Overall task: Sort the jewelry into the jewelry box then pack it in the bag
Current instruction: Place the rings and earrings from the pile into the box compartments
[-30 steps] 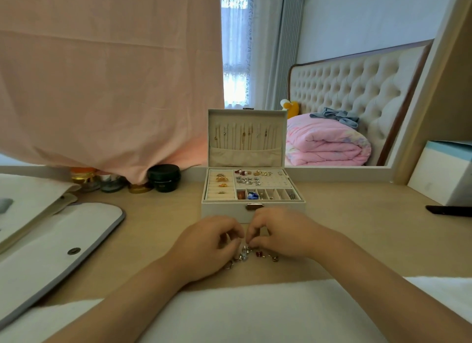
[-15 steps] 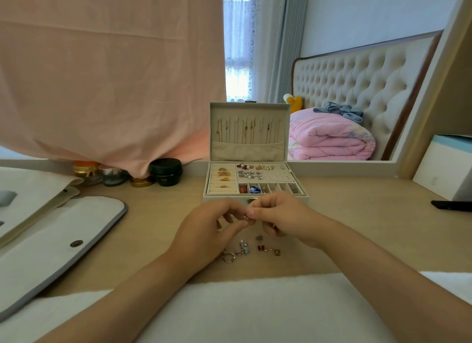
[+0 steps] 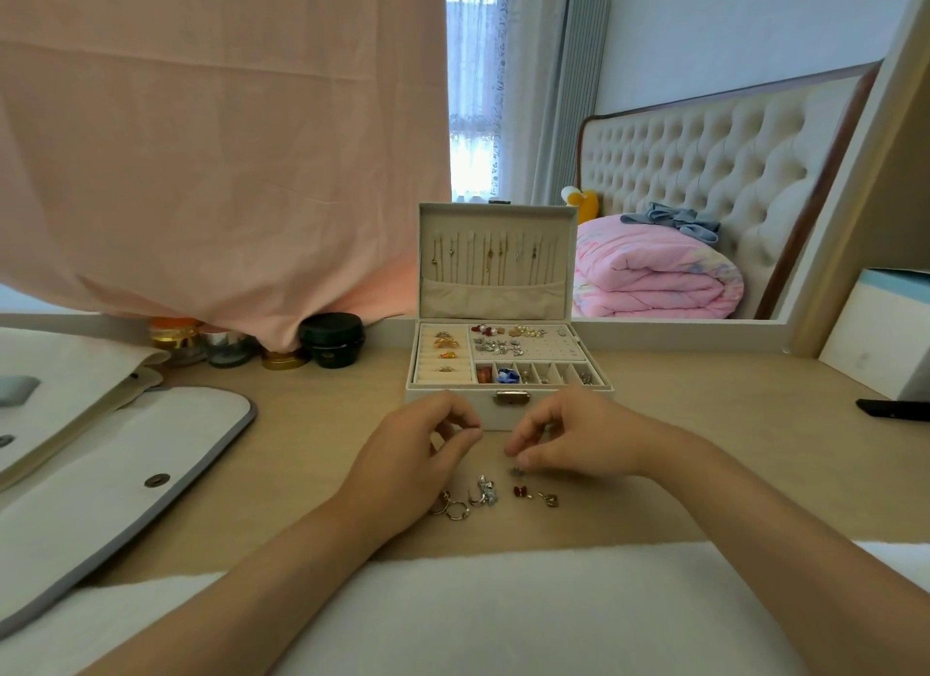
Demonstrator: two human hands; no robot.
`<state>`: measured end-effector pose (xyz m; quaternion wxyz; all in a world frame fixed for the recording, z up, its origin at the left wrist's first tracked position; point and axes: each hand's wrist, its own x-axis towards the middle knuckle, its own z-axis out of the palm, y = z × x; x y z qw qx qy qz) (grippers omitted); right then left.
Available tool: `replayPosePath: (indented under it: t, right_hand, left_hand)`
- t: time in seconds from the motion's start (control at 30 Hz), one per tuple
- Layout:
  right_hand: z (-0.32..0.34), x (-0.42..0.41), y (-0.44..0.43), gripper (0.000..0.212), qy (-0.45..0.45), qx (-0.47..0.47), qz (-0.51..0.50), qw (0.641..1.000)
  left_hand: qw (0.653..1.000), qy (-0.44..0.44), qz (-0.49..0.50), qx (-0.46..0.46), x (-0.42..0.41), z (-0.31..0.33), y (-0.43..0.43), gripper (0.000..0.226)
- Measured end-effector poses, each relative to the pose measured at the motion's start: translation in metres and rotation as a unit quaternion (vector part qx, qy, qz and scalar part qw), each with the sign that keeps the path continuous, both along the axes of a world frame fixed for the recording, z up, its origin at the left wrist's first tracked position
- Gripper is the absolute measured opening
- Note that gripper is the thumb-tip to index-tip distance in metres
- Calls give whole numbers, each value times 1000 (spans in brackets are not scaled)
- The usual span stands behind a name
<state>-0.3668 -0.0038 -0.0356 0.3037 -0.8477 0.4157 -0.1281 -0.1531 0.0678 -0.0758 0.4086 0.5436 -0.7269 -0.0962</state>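
The cream jewelry box (image 3: 453, 403) stands open mid-table, its lid upright with necklaces hanging inside and its trays holding rings and earrings. Just in front of it, my left hand (image 3: 417, 456) has thumb and forefinger pinched together on something tiny that I can barely make out. My right hand (image 3: 573, 439) pinches the same way, its fingertips just above a small grey piece (image 3: 516, 471) on the table. Loose rings (image 3: 453, 507), a silver piece (image 3: 484, 489) and red earrings (image 3: 521, 491) lie below my hands. The white bag (image 3: 126, 454) with grey trim lies flat at the left.
Several cosmetic jars (image 3: 332, 340) stand behind the bag under a hanging pink cloth (image 3: 226, 146). A white box (image 3: 875, 333) and a dark phone (image 3: 893, 407) sit at the right. A white towel (image 3: 478, 610) covers the near table edge. A mirror is behind the box.
My hands lifted off the loose pile, met fingertip to fingertip in front of the box latch, and have now drawn apart, each still pinched.
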Motion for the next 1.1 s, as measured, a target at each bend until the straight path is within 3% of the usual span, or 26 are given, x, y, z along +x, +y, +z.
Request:
replayPosePath:
  t: [0.2, 0.43, 0.6, 0.83, 1.1]
  right_hand:
    - [-5, 5, 1, 12, 27, 10, 9, 1000]
    - [-3, -1, 0, 9, -136, 108, -20, 985]
    - [-5, 2, 3, 11, -214, 166, -13, 962]
    - [-10, 7, 7, 10, -214, 207, 7, 955]
    - [-17, 10, 7, 10, -229, 218, -10, 949]
  left_hand:
    - [1000, 9, -7, 23, 1, -2, -1, 18]
    - [999, -20, -16, 24, 0, 0, 1, 21]
    - [999, 25, -18, 30, -2, -1, 3, 17]
    - [996, 64, -29, 54, -6, 0, 4, 6]
    - [991, 87, -34, 92, -5, -1, 0, 14]
